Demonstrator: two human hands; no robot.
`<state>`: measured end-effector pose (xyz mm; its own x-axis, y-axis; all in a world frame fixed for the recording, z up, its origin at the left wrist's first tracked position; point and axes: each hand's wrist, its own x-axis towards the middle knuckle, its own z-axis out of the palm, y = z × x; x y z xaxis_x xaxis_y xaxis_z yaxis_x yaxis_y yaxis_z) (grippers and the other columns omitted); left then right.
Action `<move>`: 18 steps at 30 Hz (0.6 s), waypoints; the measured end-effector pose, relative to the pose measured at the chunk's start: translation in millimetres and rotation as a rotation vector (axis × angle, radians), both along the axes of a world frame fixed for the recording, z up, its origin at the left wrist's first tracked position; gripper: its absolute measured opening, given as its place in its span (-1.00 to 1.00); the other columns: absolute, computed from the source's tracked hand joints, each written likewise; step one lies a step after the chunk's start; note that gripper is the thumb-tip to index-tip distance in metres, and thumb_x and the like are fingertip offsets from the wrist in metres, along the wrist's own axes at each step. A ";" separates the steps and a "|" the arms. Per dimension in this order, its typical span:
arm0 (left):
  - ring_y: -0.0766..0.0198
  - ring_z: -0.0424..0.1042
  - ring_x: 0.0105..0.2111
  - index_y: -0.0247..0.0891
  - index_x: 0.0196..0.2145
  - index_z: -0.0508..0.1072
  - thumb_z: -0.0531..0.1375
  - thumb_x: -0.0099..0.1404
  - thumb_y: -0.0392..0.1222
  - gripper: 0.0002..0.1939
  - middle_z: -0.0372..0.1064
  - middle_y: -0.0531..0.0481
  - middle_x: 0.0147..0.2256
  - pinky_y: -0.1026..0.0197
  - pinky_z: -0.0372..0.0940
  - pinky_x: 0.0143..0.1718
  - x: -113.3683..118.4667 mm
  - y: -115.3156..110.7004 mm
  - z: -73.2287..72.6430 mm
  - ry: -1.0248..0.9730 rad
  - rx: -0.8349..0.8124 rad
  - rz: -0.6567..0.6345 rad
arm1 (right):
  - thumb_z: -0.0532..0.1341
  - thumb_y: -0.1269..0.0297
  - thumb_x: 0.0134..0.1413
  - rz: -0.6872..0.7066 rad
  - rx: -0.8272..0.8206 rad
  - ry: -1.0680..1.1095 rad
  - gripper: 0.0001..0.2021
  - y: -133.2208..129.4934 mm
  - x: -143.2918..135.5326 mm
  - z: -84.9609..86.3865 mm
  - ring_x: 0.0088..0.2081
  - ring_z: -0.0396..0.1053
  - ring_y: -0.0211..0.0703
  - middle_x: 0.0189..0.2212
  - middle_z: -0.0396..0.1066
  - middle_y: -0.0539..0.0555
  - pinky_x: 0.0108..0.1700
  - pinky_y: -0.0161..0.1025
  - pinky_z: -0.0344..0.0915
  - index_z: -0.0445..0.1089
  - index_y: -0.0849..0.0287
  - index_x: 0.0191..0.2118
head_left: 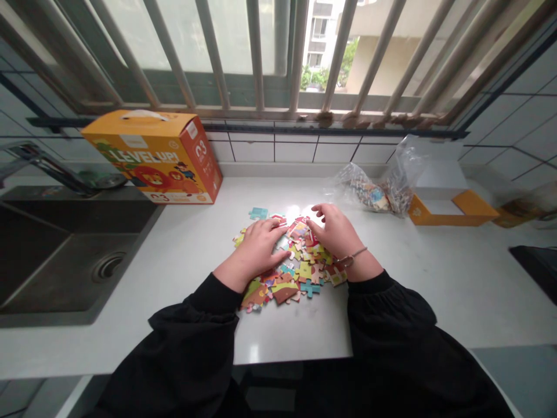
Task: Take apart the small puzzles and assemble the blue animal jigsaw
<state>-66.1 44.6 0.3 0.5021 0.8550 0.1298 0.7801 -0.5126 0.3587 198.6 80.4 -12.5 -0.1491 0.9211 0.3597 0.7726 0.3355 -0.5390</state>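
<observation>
Loosely heaped, the puzzle pieces (304, 270) lay on the white countertop (278, 337), between and beneath the 2 hands. The left hand (261, 247) rested over the heap's left side, thumb spread from its fingers, with nothing visibly clamped. The right hand (337, 232) arched over the far right part, thumb and fingers apart near some red-patterned pieces (299, 227); whether it pressed on any, I could not tell. Light fingertips and short strokes seemed best, since overlapping pieces could easily ride over each other. A flat left palm probably suited guarding that side, where 1 teal piece (258, 213) sat at the far edge.
</observation>
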 end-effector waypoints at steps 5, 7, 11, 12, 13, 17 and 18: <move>-0.22 0.24 0.46 -0.04 0.43 0.42 0.32 0.40 -0.05 -0.33 0.28 -0.17 0.48 -0.31 0.09 0.51 3.8 -1.9 0.8 0.012 -0.011 -0.042 | 0.39 0.13 0.36 0.287 -0.019 -0.040 -0.69 -4.6 -8.3 1.9 0.18 0.50 0.14 0.09 0.55 0.26 0.31 0.10 0.41 0.55 0.13 0.11; -0.20 0.26 0.45 -0.08 0.37 0.47 0.32 0.37 -0.07 -0.38 0.33 -0.18 0.44 -0.31 0.08 0.52 1.4 -2.0 1.9 0.004 -0.007 -0.045 | 0.52 0.02 0.22 0.392 -0.086 -0.113 -0.45 -8.5 -10.7 0.9 0.36 0.40 0.25 0.29 0.47 0.31 0.43 0.23 0.30 0.52 0.08 0.25; -0.16 0.28 0.43 -0.11 0.09 0.55 0.31 0.35 -0.14 -0.64 0.43 -0.16 0.35 -0.32 0.05 0.52 -1.2 -2.8 3.8 -0.019 -0.019 -0.121 | 0.67 -0.11 -0.10 0.410 -0.219 -0.272 0.00 -13.9 -11.7 -5.4 0.58 0.05 0.51 0.55 0.19 0.26 0.53 0.54 0.04 0.38 -0.10 0.46; -0.15 0.29 0.42 -0.10 0.03 0.55 0.30 0.35 -0.16 -0.71 0.46 -0.14 0.31 -0.32 0.04 0.52 -1.0 -2.9 4.1 -0.028 -0.027 -0.140 | 0.67 -0.12 -0.09 0.393 -0.222 -0.286 -0.01 -14.0 -11.0 -6.7 0.58 0.06 0.50 0.55 0.19 0.25 0.53 0.53 0.05 0.39 -0.11 0.45; -0.14 0.31 0.40 -0.09 -0.01 0.54 0.29 0.36 -0.17 -0.75 0.49 -0.13 0.27 -0.32 0.05 0.52 -0.7 -2.8 4.1 -0.035 -0.034 -0.152 | 0.66 -0.13 -0.08 0.380 -0.215 -0.292 -0.05 -13.5 -10.1 -7.5 0.56 0.09 0.48 0.54 0.21 0.26 0.52 0.49 0.08 0.42 -0.08 0.43; -0.17 0.38 0.31 -0.14 0.11 0.54 0.33 0.36 -0.12 -0.62 0.47 -0.21 0.27 -0.23 0.20 0.43 -0.1 -0.6 1.4 -0.032 -0.008 -0.093 | 0.63 -0.13 0.00 0.322 -0.174 -0.302 -0.21 -11.1 -5.9 -5.7 0.44 0.27 0.38 0.42 0.34 0.31 0.46 0.33 0.24 0.50 0.02 0.31; -0.19 0.38 0.30 -0.16 0.17 0.54 0.35 0.36 -0.09 -0.56 0.45 -0.24 0.28 -0.22 0.23 0.40 -0.5 0.2 0.3 -0.022 0.005 -0.068 | 0.62 -0.11 0.02 0.297 -0.169 -0.305 -0.26 -11.1 -5.3 -4.5 0.42 0.29 0.37 0.40 0.36 0.31 0.45 0.32 0.26 0.52 0.03 0.28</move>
<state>-66.6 44.8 0.6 0.5564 0.8181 0.1456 0.7353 -0.5663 0.3723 193.3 69.2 -17.0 -0.4915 0.8644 0.1063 0.7881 0.4934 -0.3681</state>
